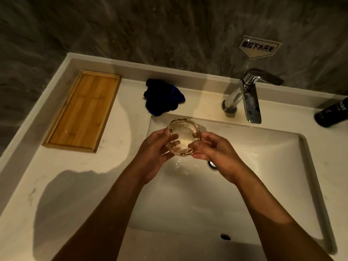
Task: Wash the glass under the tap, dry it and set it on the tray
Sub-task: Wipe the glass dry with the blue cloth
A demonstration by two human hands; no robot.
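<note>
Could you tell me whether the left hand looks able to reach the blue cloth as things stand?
Probably yes: the blue cloth lies on the counter just beyond the left hand with nothing between, but that hand is holding the glass with the right hand.

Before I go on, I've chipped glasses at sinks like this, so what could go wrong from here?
1. Both the left hand and the right hand hold the faceted glass over the hard white basin; a wet slip could chip it.
2. It sits left of the chrome tap, so swinging it under the spout may knock it.
3. The blue cloth lies at the basin's edge and might get wet.
</note>
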